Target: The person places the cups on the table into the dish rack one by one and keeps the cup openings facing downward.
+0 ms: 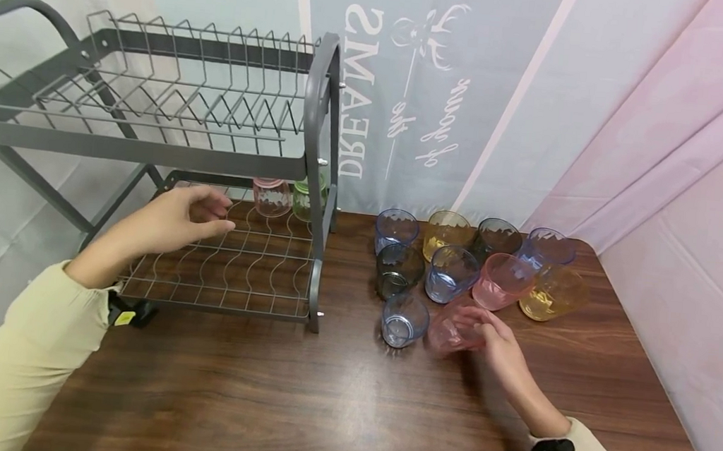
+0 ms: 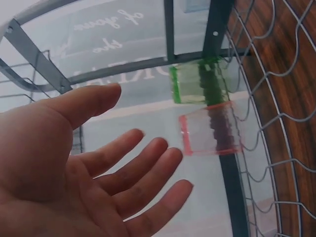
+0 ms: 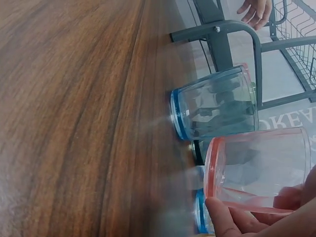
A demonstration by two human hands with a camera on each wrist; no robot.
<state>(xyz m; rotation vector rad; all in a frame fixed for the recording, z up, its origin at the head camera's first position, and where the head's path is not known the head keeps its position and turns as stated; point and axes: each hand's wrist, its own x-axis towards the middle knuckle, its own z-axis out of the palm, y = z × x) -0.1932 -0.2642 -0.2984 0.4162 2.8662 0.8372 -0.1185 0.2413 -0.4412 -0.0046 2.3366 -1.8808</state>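
Left hand (image 2: 74,168), fingers apart, lower left of frame.
Green glass (image 2: 190,85) just above pink glass (image 2: 200,132), right of centre (both see-through); grey rack (image 2: 215,44) wires far right.

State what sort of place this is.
Probably a home kitchen or dining corner, perhaps staged: a two-tier dish rack and coloured glasses stand on a brown table before a printed cloth.

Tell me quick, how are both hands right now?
Left hand: open, empty, at the grey metal rack.
Right hand: holding a transparent pink round tumbler.
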